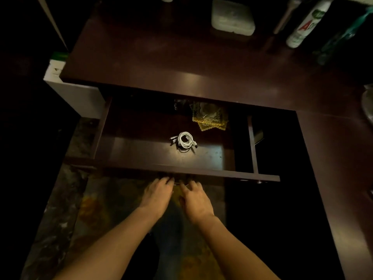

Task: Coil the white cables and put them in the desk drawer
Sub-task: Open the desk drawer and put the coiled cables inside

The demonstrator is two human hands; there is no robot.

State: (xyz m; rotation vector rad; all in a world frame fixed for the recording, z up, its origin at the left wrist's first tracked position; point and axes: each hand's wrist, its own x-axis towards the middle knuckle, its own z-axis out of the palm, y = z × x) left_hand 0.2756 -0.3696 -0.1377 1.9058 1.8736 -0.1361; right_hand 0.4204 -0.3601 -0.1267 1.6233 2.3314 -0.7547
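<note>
Head view: my left hand (159,194) and right hand (194,200) curl on the open drawer (161,158) front, grip hidden; coiled white cables (184,140) beside yellow lace cloth (210,117).

Coiled cables (184,140) lay mid-drawer (141,156), doilies (210,118) behind them to the right. Left hand (158,194) and right hand (194,199) sat side by side at the drawer's front edge. Box (232,17) stood far back on the desk (161,57).
</note>
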